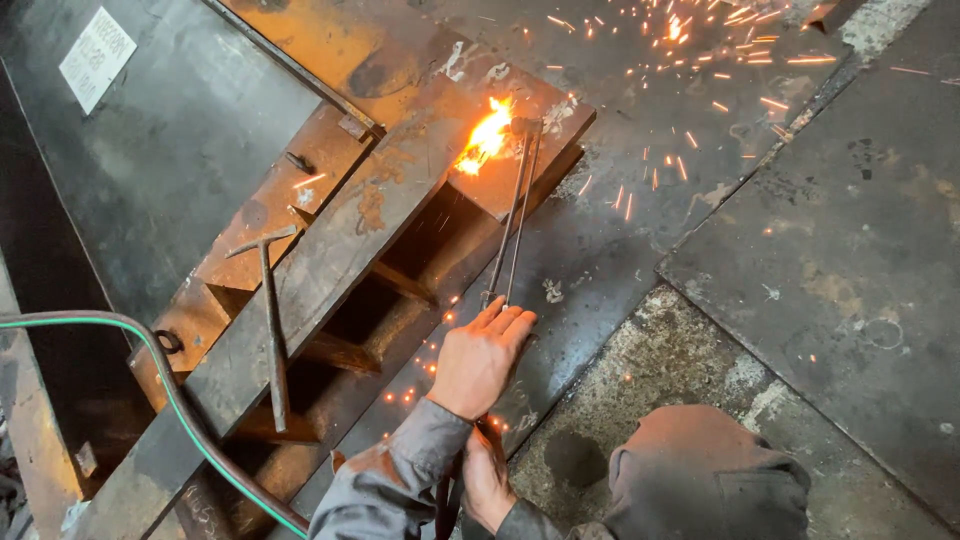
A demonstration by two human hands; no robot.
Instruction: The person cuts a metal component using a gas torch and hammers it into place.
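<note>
Dark steel floor (800,250), white rectangular label (97,57) top left; both hands' grip clamped on cutting torch (512,215).

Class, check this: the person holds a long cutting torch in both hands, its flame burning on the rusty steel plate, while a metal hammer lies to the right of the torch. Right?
Not quite. The head view shows the metal hammer lying left of the long cutting torch, not right; the rest stands.

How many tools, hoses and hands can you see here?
Cutting torch, held by both hands: 1
Hammer, lying on the rusty steel beam: 1
Hoses, one green beside one dark: 2
Hands, left hand and right hand: 2
Total: 6
</note>
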